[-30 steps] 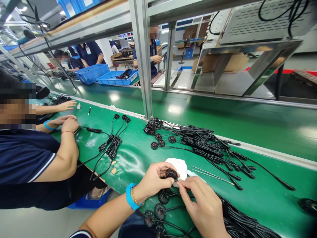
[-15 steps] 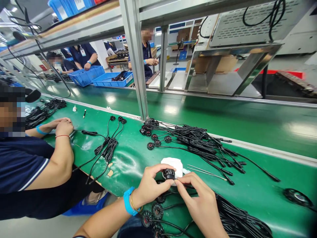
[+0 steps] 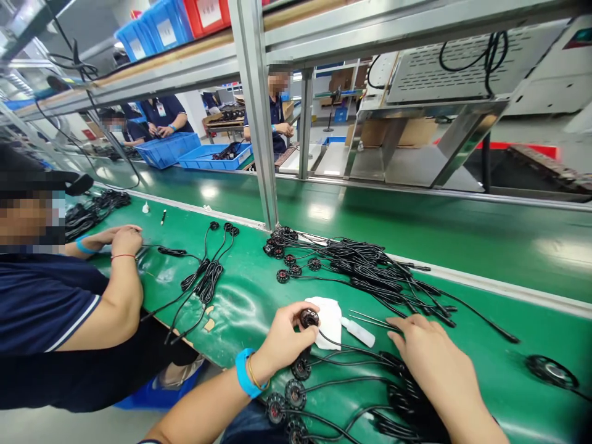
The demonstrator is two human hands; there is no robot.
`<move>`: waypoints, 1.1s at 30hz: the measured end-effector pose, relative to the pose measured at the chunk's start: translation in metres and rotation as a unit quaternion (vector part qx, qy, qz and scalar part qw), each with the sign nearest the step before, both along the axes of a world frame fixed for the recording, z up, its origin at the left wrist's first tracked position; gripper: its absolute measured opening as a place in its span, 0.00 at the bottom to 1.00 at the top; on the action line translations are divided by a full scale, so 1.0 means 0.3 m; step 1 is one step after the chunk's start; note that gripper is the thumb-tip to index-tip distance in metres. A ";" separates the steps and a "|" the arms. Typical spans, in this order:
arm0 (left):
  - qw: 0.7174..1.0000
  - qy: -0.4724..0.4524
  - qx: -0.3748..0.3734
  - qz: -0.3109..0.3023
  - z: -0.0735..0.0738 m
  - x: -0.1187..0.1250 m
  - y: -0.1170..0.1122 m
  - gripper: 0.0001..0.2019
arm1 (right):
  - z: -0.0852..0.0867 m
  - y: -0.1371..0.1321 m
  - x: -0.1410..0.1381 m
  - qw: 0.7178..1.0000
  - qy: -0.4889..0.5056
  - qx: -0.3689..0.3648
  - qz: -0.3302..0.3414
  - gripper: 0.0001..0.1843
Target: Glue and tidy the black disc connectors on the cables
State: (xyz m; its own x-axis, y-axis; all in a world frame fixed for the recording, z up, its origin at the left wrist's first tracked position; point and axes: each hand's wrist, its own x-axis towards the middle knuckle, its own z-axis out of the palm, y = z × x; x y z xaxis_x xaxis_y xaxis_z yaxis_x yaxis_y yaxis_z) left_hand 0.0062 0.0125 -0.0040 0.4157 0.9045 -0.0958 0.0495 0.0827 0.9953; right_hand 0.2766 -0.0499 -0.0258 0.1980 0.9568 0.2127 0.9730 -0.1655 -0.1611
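Observation:
My left hand (image 3: 289,336) pinches a round black disc-shaped part with a cable (image 3: 309,317), its face tilted up. The cable runs off to the right toward the bundle. My right hand (image 3: 432,354) is at the rear end of thin metal tweezers (image 3: 367,317), thumb and forefinger closing around them; the tips point left and lie low over the mat. Beside my left hand lies a white cloth (image 3: 329,327), and a small white bottle (image 3: 359,333) rests just right of it. More round parts with cables (image 3: 295,393) lie below my hands.
A pile of cabled parts (image 3: 370,265) stretches along the back edge of the green mat (image 3: 259,308). A metal post (image 3: 256,123) stands behind it. At the left a co-worker's arm (image 3: 123,290) rests by other cables (image 3: 203,277). A black ring-shaped object (image 3: 552,371) lies far right.
My right hand has left the round part and moved right to the tweezers. My left hand keeps the part and has turned it face up. The white bottle has come into view.

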 end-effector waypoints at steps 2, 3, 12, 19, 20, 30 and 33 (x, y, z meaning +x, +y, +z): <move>0.999 0.036 0.014 0.002 -0.004 0.003 0.000 0.16 | -0.009 -0.002 0.016 1.000 0.002 -0.008 0.009 0.16; 0.999 0.049 0.014 0.003 -0.005 0.004 0.000 0.16 | -0.005 -0.004 0.017 1.000 0.002 -0.011 0.012 0.18; 0.996 0.088 -0.021 0.013 -0.003 0.016 0.001 0.14 | 0.097 -0.045 -0.205 0.883 0.432 0.179 0.039 0.09; 0.997 0.076 -0.011 0.026 -0.001 0.022 -0.013 0.15 | 0.073 -0.044 -0.372 0.882 0.305 0.295 0.207 0.11; 0.997 0.077 -0.015 0.028 -0.001 0.022 -0.014 0.15 | 0.071 -0.043 -0.375 0.881 0.293 0.301 0.218 0.13; 0.997 0.072 0.002 0.036 -0.008 0.027 -0.026 0.15 | 0.061 -0.041 -0.419 0.894 0.176 0.348 0.219 0.13; 0.996 0.076 0.030 0.041 -0.013 0.026 -0.031 0.14 | 0.074 -0.029 -0.422 0.888 0.213 0.341 0.225 0.11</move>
State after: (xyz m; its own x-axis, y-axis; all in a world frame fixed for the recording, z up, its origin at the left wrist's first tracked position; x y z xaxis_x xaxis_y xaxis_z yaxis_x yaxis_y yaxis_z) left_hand 0.0138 0.0033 -0.0079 0.3249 0.9408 -0.0969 0.1961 0.0332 0.9800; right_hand 0.1501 -0.0585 -0.0037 0.0300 0.6377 0.7697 0.7423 0.5015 -0.4444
